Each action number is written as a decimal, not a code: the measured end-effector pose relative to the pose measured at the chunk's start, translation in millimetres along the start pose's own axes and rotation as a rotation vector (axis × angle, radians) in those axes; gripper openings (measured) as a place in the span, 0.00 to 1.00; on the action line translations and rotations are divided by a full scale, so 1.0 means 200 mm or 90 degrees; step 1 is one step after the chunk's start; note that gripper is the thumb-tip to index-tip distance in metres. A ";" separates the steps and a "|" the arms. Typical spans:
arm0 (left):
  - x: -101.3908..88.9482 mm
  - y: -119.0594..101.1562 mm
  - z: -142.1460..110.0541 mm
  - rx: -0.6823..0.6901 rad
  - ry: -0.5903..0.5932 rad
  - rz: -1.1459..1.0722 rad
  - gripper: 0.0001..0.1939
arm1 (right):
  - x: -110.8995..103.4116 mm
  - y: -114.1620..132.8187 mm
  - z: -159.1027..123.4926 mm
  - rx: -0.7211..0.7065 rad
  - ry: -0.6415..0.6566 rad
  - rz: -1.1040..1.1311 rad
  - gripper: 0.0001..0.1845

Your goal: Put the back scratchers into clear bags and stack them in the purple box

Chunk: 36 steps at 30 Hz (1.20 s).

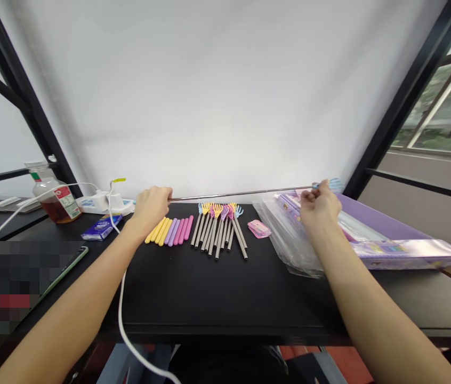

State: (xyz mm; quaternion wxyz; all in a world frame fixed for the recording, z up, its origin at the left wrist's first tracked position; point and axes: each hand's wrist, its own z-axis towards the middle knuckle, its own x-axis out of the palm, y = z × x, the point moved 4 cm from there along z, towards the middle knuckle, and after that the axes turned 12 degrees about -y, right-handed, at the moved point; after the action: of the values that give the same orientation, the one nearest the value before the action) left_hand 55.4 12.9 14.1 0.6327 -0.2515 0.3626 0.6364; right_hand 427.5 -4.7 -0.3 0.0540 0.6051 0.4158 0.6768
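A telescopic back scratcher (241, 192) is stretched out long and nearly level above the table, its metal rod running between my two hands. My left hand (151, 208) is closed round its left end, which is hidden in the fist. At the other end my right hand (320, 204) pinches the rod close to the light blue claw head (335, 185). Below the rod lies a group of short back scratchers (217, 229) with blue, yellow, pink and purple claws and silver rods. Left of them sits a row of yellow, purple and pink handles (169, 231).
A small stack of pink cards (259, 229) lies beside clear plastic bags (289, 245) and an open purple box (405, 224) at right. On the left are a blue packet (101, 226), a power strip (87, 204), a bottle (55, 194) and a white cable (121, 298) hanging over the edge.
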 end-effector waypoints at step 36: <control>-0.04 -0.31 -0.09 0.191 -0.119 -0.135 0.08 | 0.04 -0.28 -0.41 0.092 0.454 -0.302 0.23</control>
State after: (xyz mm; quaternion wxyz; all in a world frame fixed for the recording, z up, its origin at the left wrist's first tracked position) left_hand 114.4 -9.6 0.7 0.7574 -0.1312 0.3647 0.5254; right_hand 330.9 -5.0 -23.3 0.0187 0.2235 0.5822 0.7815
